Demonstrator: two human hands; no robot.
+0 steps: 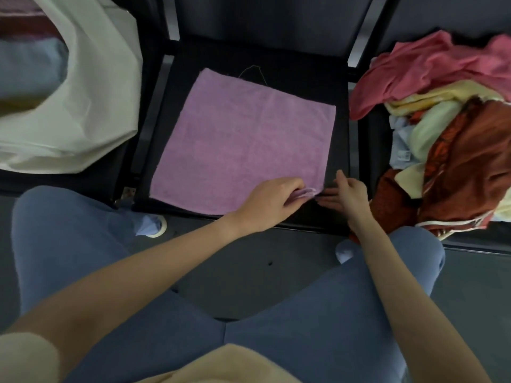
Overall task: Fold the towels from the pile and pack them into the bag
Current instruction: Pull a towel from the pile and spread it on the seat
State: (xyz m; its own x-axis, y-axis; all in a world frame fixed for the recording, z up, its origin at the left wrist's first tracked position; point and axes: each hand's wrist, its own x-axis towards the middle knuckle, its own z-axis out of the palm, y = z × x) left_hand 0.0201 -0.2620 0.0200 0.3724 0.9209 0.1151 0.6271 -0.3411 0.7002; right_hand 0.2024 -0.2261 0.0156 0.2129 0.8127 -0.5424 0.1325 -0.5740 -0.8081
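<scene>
A lilac towel [243, 139] lies spread flat on the black seat [301, 217] in the middle. My left hand [269, 201] pinches the towel's near right corner, which is bunched between its fingers. Just to the right, my right hand [344, 196] hovers beside that corner with its fingers relaxed, holding nothing. A white bag [91, 100] stands open on the seat to the left, with folded cloth showing inside it. The pile of towels [448, 128] in pink, cream, pale blue and rust lies on the seat to the right.
Metal armrest bars [362, 31] separate the seats at the back. My knees in blue trousers [69, 244] are close to the seat's front edge, with grey floor [249, 272] between them. The pile hangs over the right seat's front edge.
</scene>
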